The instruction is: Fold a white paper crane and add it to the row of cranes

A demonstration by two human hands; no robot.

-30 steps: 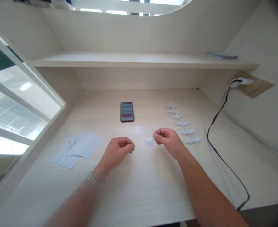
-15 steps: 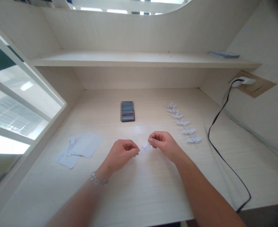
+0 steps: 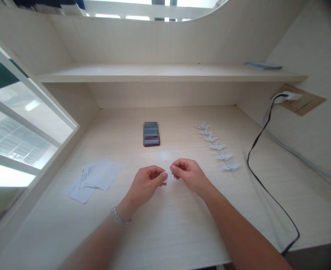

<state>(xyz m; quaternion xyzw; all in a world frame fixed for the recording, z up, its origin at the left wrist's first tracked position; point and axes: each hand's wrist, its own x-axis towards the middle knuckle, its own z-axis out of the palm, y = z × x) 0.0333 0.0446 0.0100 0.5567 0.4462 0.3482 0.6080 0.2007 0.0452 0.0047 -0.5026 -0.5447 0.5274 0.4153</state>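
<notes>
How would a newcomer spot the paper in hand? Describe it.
On the pale desk, look between the overlapping sheets and the row of folded paper figures. There the left hand and right hand nearly meet. The small white paper between their fingertips is the only one held.

A dark rectangular object (image 3: 151,134), its upper face pixelated, lies flat near the back edge of the desk (image 3: 165,232), left of centre. A shelf (image 3: 143,73) spans above the back edge; a thin flat item (image 3: 263,66) rests near its right end. A wall plate (image 3: 308,104) is mounted beyond the right edge, with a white plug (image 3: 294,96) inserted. A black cord (image 3: 256,140) descends from the plug, curves across the right side and reaches the front edge. A grey cable (image 3: 294,153) runs along the right edge. A window (image 3: 24,138) adjoins the left edge.
</notes>
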